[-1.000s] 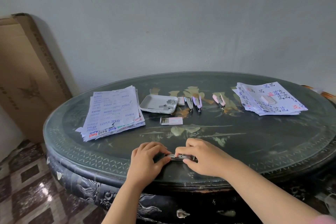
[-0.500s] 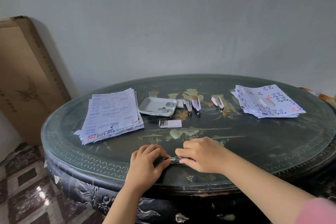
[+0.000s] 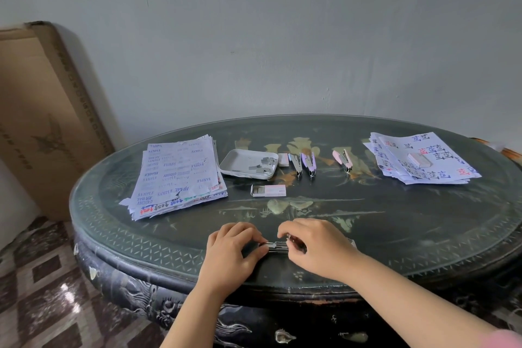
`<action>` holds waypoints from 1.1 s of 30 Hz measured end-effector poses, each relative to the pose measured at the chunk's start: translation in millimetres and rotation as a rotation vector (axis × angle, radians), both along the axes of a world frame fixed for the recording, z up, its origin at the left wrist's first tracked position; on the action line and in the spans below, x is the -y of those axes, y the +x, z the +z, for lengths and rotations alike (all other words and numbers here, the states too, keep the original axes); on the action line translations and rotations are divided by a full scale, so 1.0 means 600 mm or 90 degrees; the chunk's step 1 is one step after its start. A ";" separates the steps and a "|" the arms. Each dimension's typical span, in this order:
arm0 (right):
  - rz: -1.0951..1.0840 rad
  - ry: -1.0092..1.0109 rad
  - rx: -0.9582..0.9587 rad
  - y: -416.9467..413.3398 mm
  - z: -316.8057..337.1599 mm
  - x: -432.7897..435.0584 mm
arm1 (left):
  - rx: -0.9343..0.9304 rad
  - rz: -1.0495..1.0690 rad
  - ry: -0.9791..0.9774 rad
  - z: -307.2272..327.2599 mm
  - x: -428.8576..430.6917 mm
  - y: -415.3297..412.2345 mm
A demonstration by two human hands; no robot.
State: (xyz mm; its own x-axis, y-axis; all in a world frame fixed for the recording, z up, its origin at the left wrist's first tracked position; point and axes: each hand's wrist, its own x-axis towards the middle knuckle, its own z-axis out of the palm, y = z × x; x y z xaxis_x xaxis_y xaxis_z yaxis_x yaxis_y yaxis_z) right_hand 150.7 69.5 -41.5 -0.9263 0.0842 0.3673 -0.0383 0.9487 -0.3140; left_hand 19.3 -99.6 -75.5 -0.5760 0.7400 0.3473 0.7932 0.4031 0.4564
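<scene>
While tight around the stapler (image 3: 275, 247), left hand (image 3: 228, 246) and right hand (image 3: 316, 246), staple box (image 3: 268, 191) beyond.

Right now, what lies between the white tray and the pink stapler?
Head view: a small pale box beside the white tray, then a grey stapler and a purple stapler side by side, short of the pink stapler.

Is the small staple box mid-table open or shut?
Open: the staple box lies flat with its inner tray slid partly out at the left end, grey staples showing.
</scene>
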 end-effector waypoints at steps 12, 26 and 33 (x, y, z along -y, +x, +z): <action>-0.070 -0.162 0.010 0.019 -0.001 -0.017 | 0.001 -0.005 0.020 -0.004 0.002 -0.002; 0.016 -0.046 0.150 0.002 0.029 -0.012 | -0.008 -0.007 0.028 -0.002 0.004 -0.001; 0.052 0.052 0.266 -0.017 0.064 -0.001 | -0.009 -0.004 0.031 -0.004 0.002 -0.001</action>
